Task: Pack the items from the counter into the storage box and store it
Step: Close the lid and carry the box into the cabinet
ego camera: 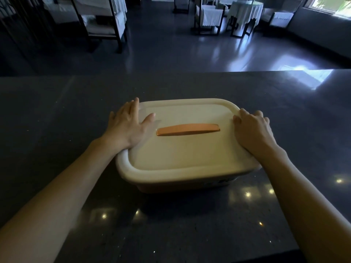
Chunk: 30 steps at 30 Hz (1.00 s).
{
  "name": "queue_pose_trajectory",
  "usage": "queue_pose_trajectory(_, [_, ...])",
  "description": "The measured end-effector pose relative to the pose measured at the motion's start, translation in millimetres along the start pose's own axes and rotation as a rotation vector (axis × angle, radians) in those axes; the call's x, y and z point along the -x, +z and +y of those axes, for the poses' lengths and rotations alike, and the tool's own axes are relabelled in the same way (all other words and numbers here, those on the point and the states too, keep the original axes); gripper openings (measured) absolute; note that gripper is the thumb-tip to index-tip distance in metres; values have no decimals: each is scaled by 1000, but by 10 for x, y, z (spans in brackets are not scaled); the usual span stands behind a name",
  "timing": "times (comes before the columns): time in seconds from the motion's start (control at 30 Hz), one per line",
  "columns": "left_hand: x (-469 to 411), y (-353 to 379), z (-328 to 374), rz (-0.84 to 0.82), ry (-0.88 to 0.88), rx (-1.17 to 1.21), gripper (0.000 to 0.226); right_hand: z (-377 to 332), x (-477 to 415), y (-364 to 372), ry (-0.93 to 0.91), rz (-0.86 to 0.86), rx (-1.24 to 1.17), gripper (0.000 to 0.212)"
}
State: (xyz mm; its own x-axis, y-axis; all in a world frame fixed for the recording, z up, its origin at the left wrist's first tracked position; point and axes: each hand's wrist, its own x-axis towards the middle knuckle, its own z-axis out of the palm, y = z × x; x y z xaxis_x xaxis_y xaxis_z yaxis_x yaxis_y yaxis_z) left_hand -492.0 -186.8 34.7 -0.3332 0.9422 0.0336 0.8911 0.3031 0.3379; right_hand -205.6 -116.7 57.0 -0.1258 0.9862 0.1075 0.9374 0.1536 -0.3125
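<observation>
A cream storage box (187,149) with its lid on sits in the middle of the dark counter (57,103). An orange handle (188,129) lies flat in the lid's centre. My left hand (129,124) rests on the lid's left edge, fingers spread, thumb on top of the lid. My right hand (252,130) lies on the lid's right edge with fingers curled over the rim. The box's contents are hidden by the lid. No loose items show on the counter.
The counter's far edge (171,73) runs across the view. Beyond it is a dark shiny floor with chairs (102,23) and a round table under a white cloth (245,12). A window (330,6) is at the top right.
</observation>
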Motion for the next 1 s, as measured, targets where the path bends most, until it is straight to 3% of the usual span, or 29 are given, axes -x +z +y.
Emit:
queue_pose_trajectory(0.1, [15, -8, 16, -27, -26, -8, 81, 4, -9, -13, -7, 11, 29, 36])
queue_pose_trajectory(0.17, [39, -41, 31, 5, -46, 143, 72, 6, -53, -32, -23, 49, 46, 34])
queue_pose_trajectory(0.23, [92, -59, 38, 116, -137, 361, 61, 37, -119, -57, -12, 93, -24, 29])
queue_pose_trajectory(0.3, [154, -53, 30, 255, -261, 427, 55, 60, -172, -72, 56, 45, -160, 26])
queue_pose_trajectory(0.4, [191, -29, -37, 235, -372, 539, 63, 62, -186, -31, 204, -72, -295, 39])
queue_pose_trajectory(0.57, [163, -103, -234, 129, -567, 729, 90, 88, -224, 0, 305, -68, -267, 53])
queue_pose_trajectory(0.7, [197, -135, -260, 85, -580, 673, 102, 87, -214, 41, 272, 30, -202, 45])
queue_pose_trajectory(0.8, [241, -152, -183, 189, -507, 578, 97, 104, -206, 61, 237, 78, -213, 46])
queue_pose_trajectory(1.0, [391, -168, -32, 164, -505, 731, 97, 241, -199, 36, 158, -50, -417, 38])
